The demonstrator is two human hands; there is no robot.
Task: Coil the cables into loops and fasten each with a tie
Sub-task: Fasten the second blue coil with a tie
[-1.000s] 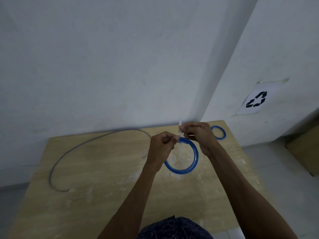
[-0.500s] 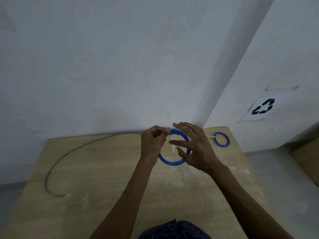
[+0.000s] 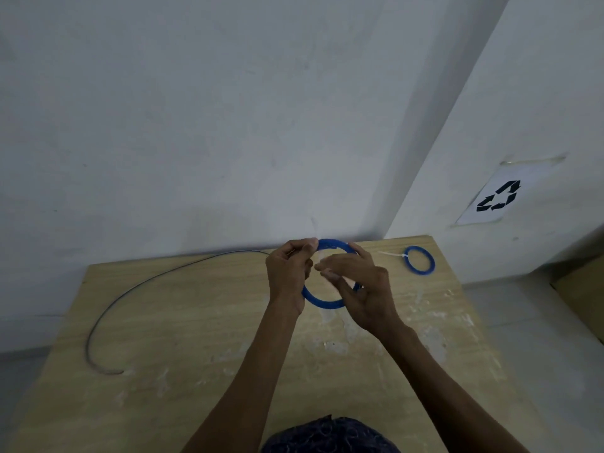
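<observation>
Hands up over the far side of the tabletop [image 3: 196, 371], and the blue coil [image 3: 322, 302] was off the wood, held between them as a near-round loop. Left hand [image 3: 287, 273] pinched the loop's upper left, thumb and fingertips closed right where a pale strip, most likely the tail of the tie [image 3: 314, 225], poked upward. Right hand [image 3: 362, 289] was loose, fingers relaxed and reaching across the loop's opening; the right arc ran behind it, and whether it pressed on the coil could not be told.

By my reading this was the cinching step. Done well, the left pinch would not slacken, or the turns would spring apart. The right hand should take the tail close to the head and draw it straight out, snug but not biting into the jacket, with every turn lying flat inside the band.

Further right sat a small coil [image 3: 420, 273], also blue, already bound with its white tie [image 3: 392, 255], lying flat. Off to the left a grey cable [image 3: 87, 348] sprawled in one long open curve, not yet coiled
</observation>
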